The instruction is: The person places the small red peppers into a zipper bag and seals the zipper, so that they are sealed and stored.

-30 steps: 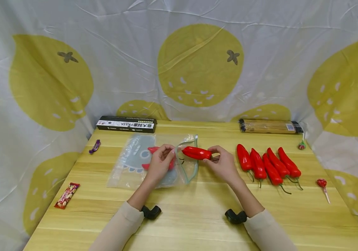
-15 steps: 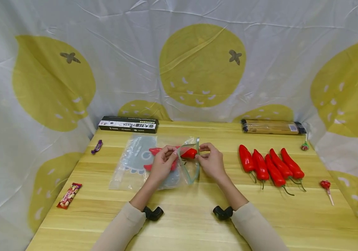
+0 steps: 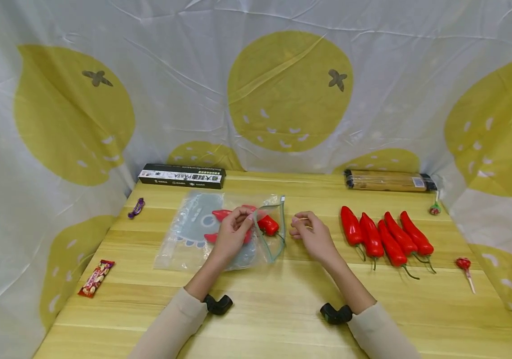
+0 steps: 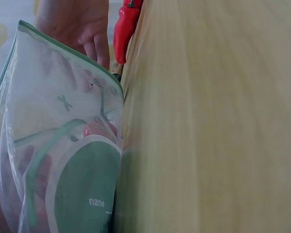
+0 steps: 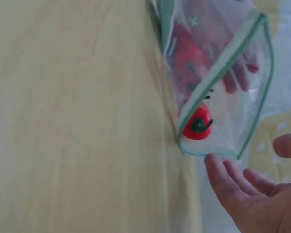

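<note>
A clear zip bag (image 3: 169, 252) with a grey-blue cartoon print and a green zip edge lies on the table, its mouth held apart on the right. My left hand (image 3: 231, 234) pinches the bag's upper layer near the mouth. Just inside the mouth lies a red chili pepper (image 3: 268, 225), its green stem pointing out, as the right wrist view shows (image 5: 198, 121). More red peppers show through the plastic, partly hidden by my left hand. My right hand (image 3: 313, 238) is just right of the mouth, fingers loosely bent and holding nothing.
Several red peppers (image 3: 372, 237) lie in a row at the right. A pasta box (image 3: 181, 177) and a long packet (image 3: 386, 180) stand at the back. Two lollipops (image 3: 463, 264) are at the right; a purple candy (image 3: 136, 208) and a snack bar (image 3: 96, 278) at the left.
My right hand has pushed a red pepper leftward into the bag, let go of it and drawn back to the right. My left hand keeps holding the bag's mouth.
</note>
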Motion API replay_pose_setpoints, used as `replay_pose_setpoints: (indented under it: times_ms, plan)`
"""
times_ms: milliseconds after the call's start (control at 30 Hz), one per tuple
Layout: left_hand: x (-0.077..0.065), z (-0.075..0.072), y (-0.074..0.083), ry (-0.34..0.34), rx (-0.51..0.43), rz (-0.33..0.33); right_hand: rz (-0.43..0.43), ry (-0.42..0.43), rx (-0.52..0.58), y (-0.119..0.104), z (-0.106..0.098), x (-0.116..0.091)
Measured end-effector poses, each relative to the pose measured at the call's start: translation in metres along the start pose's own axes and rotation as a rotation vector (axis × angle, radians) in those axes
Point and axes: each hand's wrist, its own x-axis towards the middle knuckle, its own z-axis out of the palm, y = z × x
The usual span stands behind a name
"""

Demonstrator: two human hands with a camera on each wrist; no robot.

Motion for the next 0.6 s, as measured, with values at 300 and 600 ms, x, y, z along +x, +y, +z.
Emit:
replay_pose_setpoints:
  times_ms: [300,600]
  plan:
    - [0.000,-0.001,0.001,0.016,-0.002,0.007,0.087,-0.227,0.201,-0.006,-0.004,-0.032]
    - [0.000,0.001,0.000,0.001,-0.031,0.008,0.066,-0.222,0.410,-0.010,0.008,-0.032]
